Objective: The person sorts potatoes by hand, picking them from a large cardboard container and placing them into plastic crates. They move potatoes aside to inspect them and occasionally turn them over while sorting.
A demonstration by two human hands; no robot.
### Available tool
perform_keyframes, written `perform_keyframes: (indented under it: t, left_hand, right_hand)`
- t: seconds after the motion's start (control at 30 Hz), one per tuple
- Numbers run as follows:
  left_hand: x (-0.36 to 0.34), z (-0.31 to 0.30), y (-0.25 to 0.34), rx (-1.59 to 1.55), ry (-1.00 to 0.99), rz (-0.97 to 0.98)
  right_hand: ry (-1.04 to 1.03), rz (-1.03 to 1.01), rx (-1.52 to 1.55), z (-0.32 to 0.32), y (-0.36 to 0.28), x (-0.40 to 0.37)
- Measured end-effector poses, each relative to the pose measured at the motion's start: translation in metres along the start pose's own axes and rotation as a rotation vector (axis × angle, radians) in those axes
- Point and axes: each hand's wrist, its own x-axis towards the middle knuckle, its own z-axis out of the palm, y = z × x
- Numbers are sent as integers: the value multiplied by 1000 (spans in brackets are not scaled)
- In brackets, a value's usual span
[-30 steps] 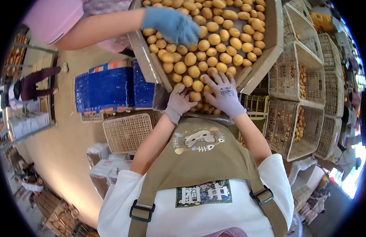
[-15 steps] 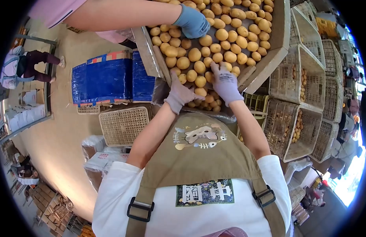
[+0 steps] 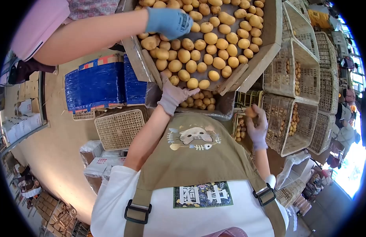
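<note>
The person's gloved left hand (image 3: 173, 94) lies at the lower lip of the sloping sorting tray (image 3: 246, 73), just above the centre of the frame. Its fingers (image 3: 190, 91) are stretched out open and point right, touching the lowest of the tan round fruits (image 3: 202, 55) that cover the tray. They hold nothing. Directly below that hand, a dark bin (image 3: 226, 106) under the tray's lip holds more of the same fruit.

The right hand (image 3: 257, 126), also gloved, is well apart from the left, at the right of centre. Its fingers are closed around a single fruit (image 3: 251, 112), gripped at the fingertips. The fruit is held up beside a small crate (image 3: 240, 130) with a few fruits inside, and close to the front rim of a woven basket (image 3: 299, 126).

At the top of the frame a co-worker's blue-gloved hand (image 3: 169, 21) rests on the fruits at the tray's upper left. More woven baskets (image 3: 293, 67) are stacked along the right edge. A blue box (image 3: 100, 85) and a flat wicker basket (image 3: 119, 128) sit at the left, below the co-worker's arm.
</note>
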Motion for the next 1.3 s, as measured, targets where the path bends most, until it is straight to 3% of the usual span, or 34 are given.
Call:
perform_keyframes:
  t: [0.03,0.1,0.13,0.2,0.23,0.33,0.4,0.5,0.57,0.63,0.7,0.73,0.87,0.97,1.1,1.13,1.2,1.27,1.3]
  left_hand:
    - [2,-3,0,44,-78,10]
    - [6,-9,2,121,-189,29]
    - [7,-9,2,153,-224,38]
    - [3,-9,1,181,-200,53]
    - [-2,2,0,57,-79,-1]
    - [6,-11,4,207,-254,19]
    - [15,-21,11,238,-418,-16]
    - [7,-12,1,141,-122,54]
    - [6,-10,1,194,-199,75]
    - [12,-17,4,130,-211,44]
    - [24,-29,7,251,-249,125]
    - [25,-32,6,207,-248,108]
    - [16,-18,0,137,-144,93]
    - [13,-14,0,149,-107,83]
    - [10,-12,2,173,-154,68]
    - [12,-17,3,277,-212,105]
    - [17,-26,3,469,-306,184]
    - [12,-21,2,650,-365,282]
    - [13,-22,2,532,-314,237]
  right_hand:
    - [-186,230,-139,-18,3,-10]
    - [-250,311,-538,-24,24,-31]
    - [-142,217,-440,-20,29,-27]
    - [59,39,-236,0,-23,16]
    - [109,-77,-176,18,-52,40]
    - [44,-374,-40,79,-106,105]
    - [-11,-428,-74,134,-109,139]
    - [-3,-357,-213,188,-120,199]
    - [-302,-106,-556,196,-136,235]
    - [-517,-57,-603,190,-149,253]
    - [-671,-192,-641,179,-142,259]
    - [-737,-96,-587,170,-142,259]
    - [-657,-162,-579,181,-135,261]
    - [-591,-31,-612,197,-142,258]
    - [-408,-23,-195,170,-128,231]
    - [-355,10,66,157,-122,217]
    - [-127,-39,283,130,-106,176]
    - [61,-169,275,89,-71,122]
    - [51,-125,244,67,-44,89]
